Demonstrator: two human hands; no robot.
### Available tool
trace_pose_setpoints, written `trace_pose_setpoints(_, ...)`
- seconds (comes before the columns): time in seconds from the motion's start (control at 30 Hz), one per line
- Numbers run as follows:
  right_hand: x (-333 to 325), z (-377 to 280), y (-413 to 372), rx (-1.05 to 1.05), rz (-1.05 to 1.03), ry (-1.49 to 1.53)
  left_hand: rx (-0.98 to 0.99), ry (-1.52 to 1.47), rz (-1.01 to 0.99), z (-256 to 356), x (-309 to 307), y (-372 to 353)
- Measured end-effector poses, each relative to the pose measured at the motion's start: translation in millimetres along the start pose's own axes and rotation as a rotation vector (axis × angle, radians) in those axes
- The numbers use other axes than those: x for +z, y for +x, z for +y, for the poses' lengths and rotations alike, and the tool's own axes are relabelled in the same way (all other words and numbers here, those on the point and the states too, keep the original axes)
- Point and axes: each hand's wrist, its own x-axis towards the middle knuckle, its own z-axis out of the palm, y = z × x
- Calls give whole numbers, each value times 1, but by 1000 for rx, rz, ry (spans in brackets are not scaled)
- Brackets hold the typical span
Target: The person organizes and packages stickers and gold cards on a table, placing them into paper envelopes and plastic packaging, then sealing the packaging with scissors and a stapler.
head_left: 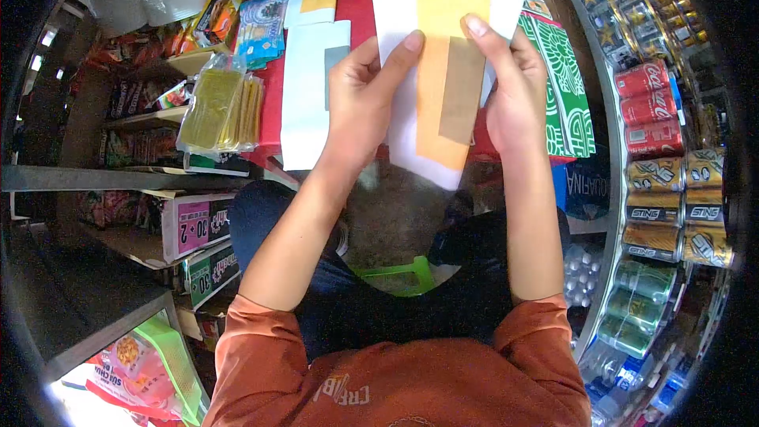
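White sheets bearing an orange panel and a grey-brown rectangle (pixel 452 71) are held up over the front edge of a red-covered table (pixel 270 111). My left hand (pixel 371 83) grips their left side, thumb on top and fingers curled behind. On the right side, my right hand (pixel 510 71) pinches them the same way. More white papers with grey and orange patches (pixel 304 95) lie on the table left of my hands. A green and white patterned item (pixel 563 79) lies to the right, beside my right hand.
Clear packs of yellow sheets (pixel 217 107) and blue packets (pixel 261 28) are at the left table edge. Shelves with boxes (pixel 194 225) stand left. Red cans (pixel 648 107) and gold cans (pixel 655 205) line the right shelf. A green plastic stool (pixel 423 273) shows between my legs.
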Motion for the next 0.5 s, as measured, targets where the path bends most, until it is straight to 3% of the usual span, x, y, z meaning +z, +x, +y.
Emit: trace_pose_setpoints(0.5,-22,-10,11,-94,136,91,-188,135,-287,-8,9,-11)
